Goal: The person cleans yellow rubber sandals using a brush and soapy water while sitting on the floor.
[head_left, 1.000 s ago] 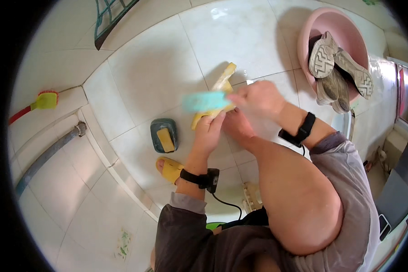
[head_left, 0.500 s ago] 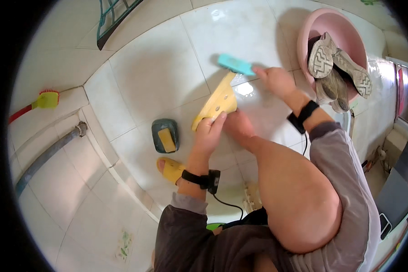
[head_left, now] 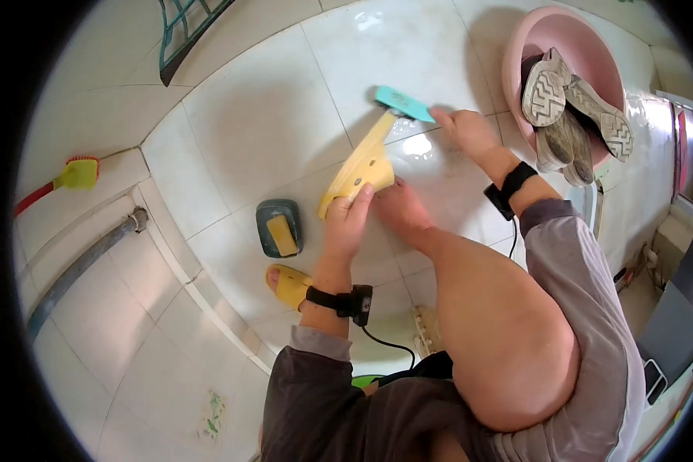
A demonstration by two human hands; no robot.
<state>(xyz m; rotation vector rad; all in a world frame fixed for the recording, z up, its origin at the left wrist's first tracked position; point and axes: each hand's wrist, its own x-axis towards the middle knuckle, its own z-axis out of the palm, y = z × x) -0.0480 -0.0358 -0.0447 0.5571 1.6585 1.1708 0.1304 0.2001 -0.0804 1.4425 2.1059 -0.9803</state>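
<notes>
A yellow slipper (head_left: 356,171) is tilted on its side above the tiled floor, and my left hand (head_left: 348,217) grips it at the near end. My right hand (head_left: 470,137) holds a turquoise scrubbing brush (head_left: 403,103) by its handle. The dark bristles of the brush touch the slipper's far tip. My bare right foot (head_left: 403,204) shows just behind the slipper. On my left foot is the matching yellow slipper (head_left: 291,288), partly covered by my left wrist. A dark soap dish (head_left: 268,212) with a yellow bar of soap (head_left: 282,236) lies left of my left hand.
A pink basin (head_left: 517,58) at the far right holds several dirty shoes (head_left: 547,100). A red-handled brush with a yellow-green head (head_left: 83,174) is at the left wall. A grey pipe (head_left: 85,266) runs along the low ledge. Wet patches shine on the floor tiles (head_left: 246,131).
The slipper and my left hand have shifted slightly left and up. The brush has moved a little to the right along the slipper's far tip.
</notes>
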